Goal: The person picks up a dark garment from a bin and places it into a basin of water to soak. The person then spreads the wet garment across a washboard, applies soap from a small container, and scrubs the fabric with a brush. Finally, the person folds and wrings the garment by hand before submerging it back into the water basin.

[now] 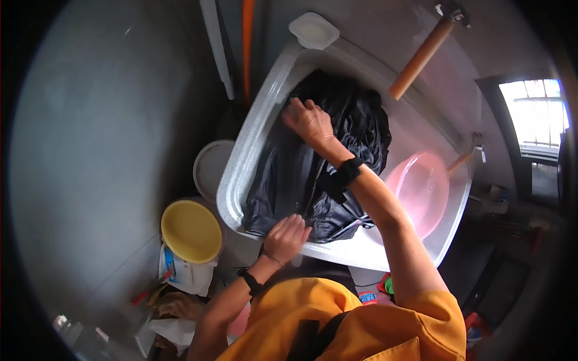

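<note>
A black, shiny garment or cloth lies bunched and spread in a large speckled white sink. My right hand reaches over its far left part, with the knuckles up. Motion smears its fingers, and whatever is under them is hidden. At the near edge of the sink, my left hand lies flat on the cloth with the fingers stretched out. Black bands sit on both wrists. Between the hands, the cloth is smoother and looks wet.
A pink basin stands in the sink's right side. A white plastic dish rests on the far corner. A brown pipe juts over the back rim. A yellow basin and a round white lid are left of the sink.
</note>
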`<action>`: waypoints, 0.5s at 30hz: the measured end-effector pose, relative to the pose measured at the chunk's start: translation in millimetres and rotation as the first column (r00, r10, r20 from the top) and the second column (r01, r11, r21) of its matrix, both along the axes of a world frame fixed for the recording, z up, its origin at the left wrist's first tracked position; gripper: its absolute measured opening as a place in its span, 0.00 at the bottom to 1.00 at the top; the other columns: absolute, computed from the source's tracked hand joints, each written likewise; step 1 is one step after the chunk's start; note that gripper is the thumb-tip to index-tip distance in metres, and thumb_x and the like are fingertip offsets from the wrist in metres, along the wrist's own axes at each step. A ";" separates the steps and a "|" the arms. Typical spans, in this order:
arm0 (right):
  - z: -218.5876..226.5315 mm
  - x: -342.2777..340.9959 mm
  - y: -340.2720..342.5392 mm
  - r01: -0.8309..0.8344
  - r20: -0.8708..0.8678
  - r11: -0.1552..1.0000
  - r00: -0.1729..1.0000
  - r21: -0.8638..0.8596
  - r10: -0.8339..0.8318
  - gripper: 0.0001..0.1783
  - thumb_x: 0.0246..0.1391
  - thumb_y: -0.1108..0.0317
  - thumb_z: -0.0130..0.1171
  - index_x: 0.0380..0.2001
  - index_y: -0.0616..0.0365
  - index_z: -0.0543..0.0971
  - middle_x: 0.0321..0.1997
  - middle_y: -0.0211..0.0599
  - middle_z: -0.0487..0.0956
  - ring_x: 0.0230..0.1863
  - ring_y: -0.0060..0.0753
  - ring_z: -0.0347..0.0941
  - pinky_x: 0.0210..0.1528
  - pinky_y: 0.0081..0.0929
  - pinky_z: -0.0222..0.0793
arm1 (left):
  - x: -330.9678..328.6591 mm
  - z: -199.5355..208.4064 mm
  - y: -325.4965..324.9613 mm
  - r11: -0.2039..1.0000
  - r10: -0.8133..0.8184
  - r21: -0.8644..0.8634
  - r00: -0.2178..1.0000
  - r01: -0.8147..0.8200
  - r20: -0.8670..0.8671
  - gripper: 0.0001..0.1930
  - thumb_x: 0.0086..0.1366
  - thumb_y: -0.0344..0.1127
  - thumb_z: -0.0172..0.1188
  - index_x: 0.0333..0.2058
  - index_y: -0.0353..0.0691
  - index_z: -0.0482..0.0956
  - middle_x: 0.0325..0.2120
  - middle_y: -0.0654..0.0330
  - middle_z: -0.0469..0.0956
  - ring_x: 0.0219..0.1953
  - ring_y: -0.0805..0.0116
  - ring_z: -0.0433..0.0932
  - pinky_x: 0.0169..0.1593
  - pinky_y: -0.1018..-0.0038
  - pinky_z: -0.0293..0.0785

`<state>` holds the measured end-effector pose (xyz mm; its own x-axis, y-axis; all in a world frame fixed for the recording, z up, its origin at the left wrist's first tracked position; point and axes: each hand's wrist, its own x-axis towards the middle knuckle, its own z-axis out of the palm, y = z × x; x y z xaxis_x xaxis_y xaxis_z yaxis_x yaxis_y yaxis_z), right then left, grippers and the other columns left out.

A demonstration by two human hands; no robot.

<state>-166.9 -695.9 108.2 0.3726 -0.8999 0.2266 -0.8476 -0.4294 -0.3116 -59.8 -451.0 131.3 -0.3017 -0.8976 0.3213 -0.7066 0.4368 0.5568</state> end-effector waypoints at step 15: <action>34.9 3.4 48.4 -0.275 0.103 0.961 0.957 0.027 0.271 0.13 0.46 0.59 0.57 0.34 0.50 0.72 0.29 0.39 0.71 0.28 0.38 0.72 0.26 0.32 0.73 | 2.4 -12.0 -0.2 0.999 0.044 0.031 0.999 -0.045 0.032 0.08 0.55 0.34 0.60 0.28 0.35 0.79 0.31 0.55 0.80 0.39 0.63 0.79 0.45 0.70 0.75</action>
<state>-163.5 -647.5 143.1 0.5828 -0.7764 0.2399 -0.6647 -0.6253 -0.4089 -57.4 -451.2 119.3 -0.2707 -0.9200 0.2835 -0.7419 0.3870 0.5476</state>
